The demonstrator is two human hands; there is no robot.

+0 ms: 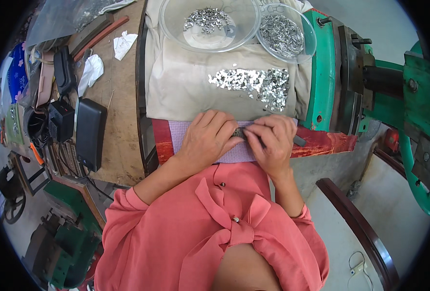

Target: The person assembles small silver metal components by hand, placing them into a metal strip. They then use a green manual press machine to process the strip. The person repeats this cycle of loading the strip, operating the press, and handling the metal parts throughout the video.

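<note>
My left hand (207, 140) is closed, thumb and fingertips pinching a small dark metallic piece (239, 132) just over the lilac checked cloth (178, 133). Facing it, my right hand (273, 140) is closed too, its fingertips at the other side of that piece; what they grip is hidden. A short dark grey bar (300, 141) pokes out beyond the right hand, and I cannot tell whether the hand holds it. Beyond my hands, a pile of small shiny metal flakes (270, 87) spreads over the beige cloth (176, 82).
Farther back stand a clear bowl (169, 36) of small metal parts and a smaller clear tub (313, 46) of thin metal pieces. Green machinery (320, 87) borders the right side. At left, a wooden table (122, 97) carries a black box (90, 133), cables and crumpled tissue (91, 72).
</note>
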